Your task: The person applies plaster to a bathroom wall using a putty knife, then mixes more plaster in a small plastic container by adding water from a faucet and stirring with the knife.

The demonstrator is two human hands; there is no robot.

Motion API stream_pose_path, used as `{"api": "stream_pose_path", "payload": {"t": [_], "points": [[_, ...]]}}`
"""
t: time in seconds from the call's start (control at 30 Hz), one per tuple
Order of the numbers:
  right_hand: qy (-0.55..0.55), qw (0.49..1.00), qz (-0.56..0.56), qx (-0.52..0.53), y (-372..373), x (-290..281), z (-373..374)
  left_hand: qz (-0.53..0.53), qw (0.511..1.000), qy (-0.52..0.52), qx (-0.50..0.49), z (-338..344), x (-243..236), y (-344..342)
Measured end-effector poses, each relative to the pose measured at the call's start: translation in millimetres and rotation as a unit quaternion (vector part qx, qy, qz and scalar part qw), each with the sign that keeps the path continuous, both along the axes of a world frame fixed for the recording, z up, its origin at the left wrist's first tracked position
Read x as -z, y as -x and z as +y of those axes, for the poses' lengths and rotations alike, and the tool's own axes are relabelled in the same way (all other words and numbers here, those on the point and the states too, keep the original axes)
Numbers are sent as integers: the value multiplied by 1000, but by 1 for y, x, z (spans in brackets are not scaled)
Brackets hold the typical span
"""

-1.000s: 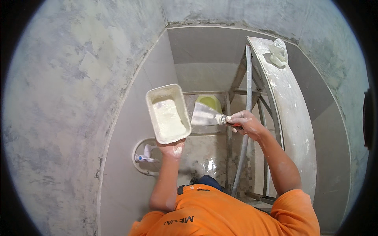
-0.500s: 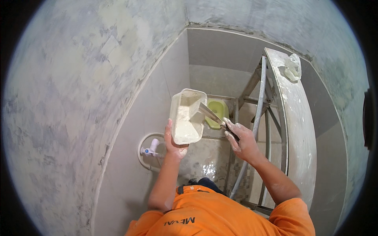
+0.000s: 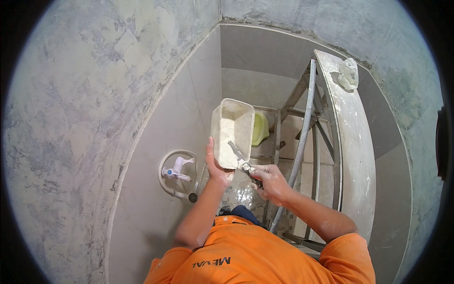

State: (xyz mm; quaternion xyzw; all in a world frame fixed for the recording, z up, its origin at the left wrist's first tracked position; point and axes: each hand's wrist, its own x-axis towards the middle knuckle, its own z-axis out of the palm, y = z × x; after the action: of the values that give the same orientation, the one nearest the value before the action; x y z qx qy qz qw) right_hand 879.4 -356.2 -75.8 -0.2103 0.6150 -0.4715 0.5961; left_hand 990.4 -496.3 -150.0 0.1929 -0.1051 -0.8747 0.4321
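Observation:
My left hand (image 3: 217,168) supports a white rectangular plastic tub (image 3: 244,124) from its left side and near end. The tub is tipped so that its inside shows, with whitish putty (image 3: 226,142) along the bottom and left part. In my right hand (image 3: 273,183) is the dark handle of a putty knife (image 3: 236,150). Its metal blade reaches over the near rim into the tub, close to the putty; whether it presses into it I cannot tell. White smears mark both hands.
On the right, a metal stand (image 3: 308,109) carries a long smeared board (image 3: 354,142) with a crumpled plastic bag (image 3: 348,74) on it. A lilac tap (image 3: 178,168) with a looped hose is on the left tiled wall (image 3: 156,208). A green squat toilet (image 3: 259,128) lies beyond the tub.
The putty knife has swung from the tub's right side to its near end, and my right hand has come down and left. The tub has turned and moved slightly right.

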Motion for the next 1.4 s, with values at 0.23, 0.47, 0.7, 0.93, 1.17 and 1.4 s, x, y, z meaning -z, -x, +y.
{"api": "stream_pose_path", "payload": {"t": [0.23, 0.47, 0.7, 0.93, 1.17, 1.4], "points": [[-22, 978, -204, 41, 17, -8, -4, 11, 999, 12, 39, 5, 8, 1], [183, 911, 369, 3, 35, -23, -4, 41, 996, -50, 61, 5, 16, 3], [315, 740, 593, 26, 38, -26, -3, 65, 994, -51, 69, -7, 17, -1], [286, 742, 602, -70, 39, -22, -1, 61, 994, -62, 69, -12, 24, -2], [229, 710, 665, -35, 43, -11, -6, 32, 993, -53, 97, -12, 24, -1], [93, 729, 657, -169, 14, -4, 4, -28, 992, -10, 123, -11, 28, 8]]}}
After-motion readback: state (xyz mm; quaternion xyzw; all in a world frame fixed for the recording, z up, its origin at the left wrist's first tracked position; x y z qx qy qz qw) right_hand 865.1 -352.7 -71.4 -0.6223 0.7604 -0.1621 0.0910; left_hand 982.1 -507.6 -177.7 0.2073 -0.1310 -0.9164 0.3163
